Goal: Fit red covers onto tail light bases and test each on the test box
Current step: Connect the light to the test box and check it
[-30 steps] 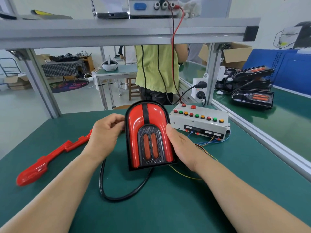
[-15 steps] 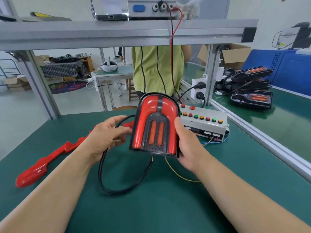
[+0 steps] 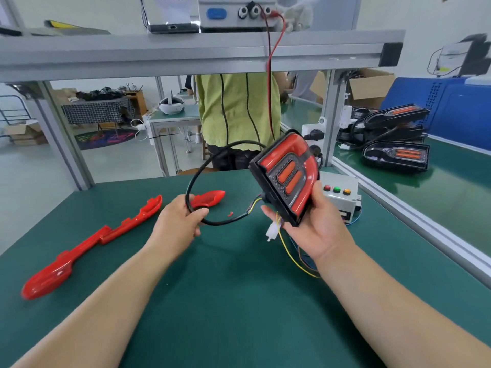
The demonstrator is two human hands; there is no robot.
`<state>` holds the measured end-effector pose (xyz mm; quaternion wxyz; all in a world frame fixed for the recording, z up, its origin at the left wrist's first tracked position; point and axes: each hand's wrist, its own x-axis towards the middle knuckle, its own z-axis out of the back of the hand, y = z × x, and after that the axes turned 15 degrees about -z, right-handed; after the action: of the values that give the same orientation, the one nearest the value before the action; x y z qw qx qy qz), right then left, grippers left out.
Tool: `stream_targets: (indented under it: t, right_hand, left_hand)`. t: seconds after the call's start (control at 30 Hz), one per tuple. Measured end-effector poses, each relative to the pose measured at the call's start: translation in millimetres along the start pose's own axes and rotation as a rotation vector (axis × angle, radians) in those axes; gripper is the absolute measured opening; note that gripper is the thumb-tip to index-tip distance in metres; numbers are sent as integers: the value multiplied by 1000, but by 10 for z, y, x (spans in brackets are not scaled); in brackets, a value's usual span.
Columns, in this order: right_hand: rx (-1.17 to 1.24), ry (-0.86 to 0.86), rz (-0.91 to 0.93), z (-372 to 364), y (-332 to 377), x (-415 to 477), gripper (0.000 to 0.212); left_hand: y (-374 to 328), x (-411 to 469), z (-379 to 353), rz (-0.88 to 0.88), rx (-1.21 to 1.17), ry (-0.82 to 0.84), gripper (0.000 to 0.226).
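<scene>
My right hand [image 3: 314, 229] grips a tail light [image 3: 288, 176] with its red cover fitted on the black base, lifted above the table and tilted to the right. Its black cable [image 3: 212, 158] loops up and to the left, and my left hand [image 3: 178, 224] holds the lower part of that loop. A white connector [image 3: 271, 232] with coloured wires dangles under the light. The grey test box [image 3: 341, 195] with red, green and orange buttons sits just behind my right hand, partly hidden by the light.
A long red plastic part [image 3: 87, 248] lies at the left of the green table [image 3: 225, 301], a smaller red piece [image 3: 210, 198] beyond my left hand. Tail light bases [image 3: 396, 155] are stacked on the neighbouring bench at right. A person in a green top stands past the aluminium frame [image 3: 186, 53].
The tail light rose off the table and swung to the right in my right hand alone. My left hand left the light's side and now holds the cable loop.
</scene>
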<state>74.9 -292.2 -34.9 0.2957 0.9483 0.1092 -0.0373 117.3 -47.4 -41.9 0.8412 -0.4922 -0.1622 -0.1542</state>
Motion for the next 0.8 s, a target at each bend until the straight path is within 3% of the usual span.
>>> stream_targets:
  t: [0.1, 0.27, 0.33, 0.43, 0.63, 0.8]
  right_hand:
    - [-17, 151, -60, -55, -88, -27, 57]
    - [-183, 253, -202, -83, -202, -32, 56]
    - [-218, 225, -253, -68, -234, -20, 58]
    - [-286, 168, -293, -54, -282, 11, 62]
    - [-348, 11, -223, -108, -368, 10, 55]
    - [-369, -34, -198, -119, -370, -7, 48]
  left_hand:
    - [-67, -21, -160, 6, -29, -79, 11]
    - [-202, -88, -290, 147, -432, 8, 26]
    - [-254, -109, -256, 136, -608, 83, 23]
    - [-297, -120, -214, 147, -668, 102, 19]
    - [-337, -166, -219, 169, -830, 213, 49]
    - [-381, -158, -252, 239, -983, 157, 48]
